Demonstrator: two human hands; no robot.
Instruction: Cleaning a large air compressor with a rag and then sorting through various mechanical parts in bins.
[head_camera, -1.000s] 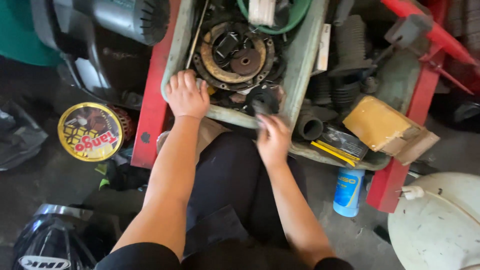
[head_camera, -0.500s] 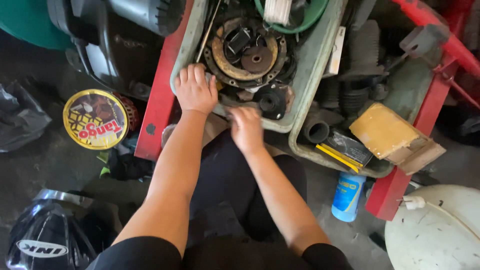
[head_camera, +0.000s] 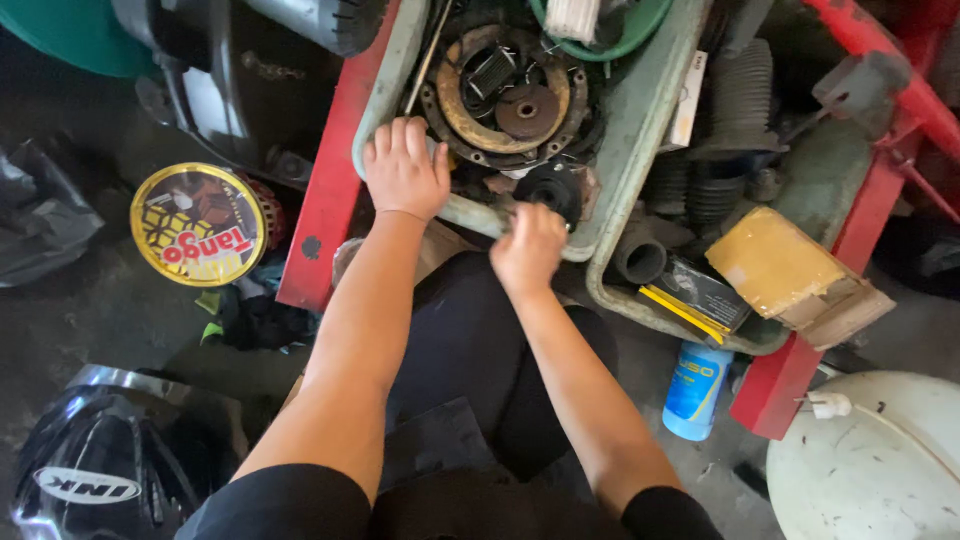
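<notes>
My left hand (head_camera: 403, 168) rests palm-down, fingers spread, on the near rim of a pale green tray (head_camera: 640, 110) that holds a round rusty engine part with a metal ring (head_camera: 505, 95). My right hand (head_camera: 528, 250) is blurred at the tray's front edge, fingers curled beside a small black round part (head_camera: 550, 188); I cannot see whether it grips anything. My black trousers (head_camera: 470, 350) lie below both arms.
A red metal frame (head_camera: 325, 190) runs under the tray. A round yellow tin (head_camera: 195, 225) and a black helmet (head_camera: 90, 470) lie at left. Black rubber bellows (head_camera: 735, 100), a yellow box (head_camera: 775, 265), a blue bottle (head_camera: 697, 388) and a white tank (head_camera: 870, 460) stand at right.
My right hand has moved left and up along the tray's front edge toward the black round part. My left hand has stayed on the rim. The view has shifted slightly.
</notes>
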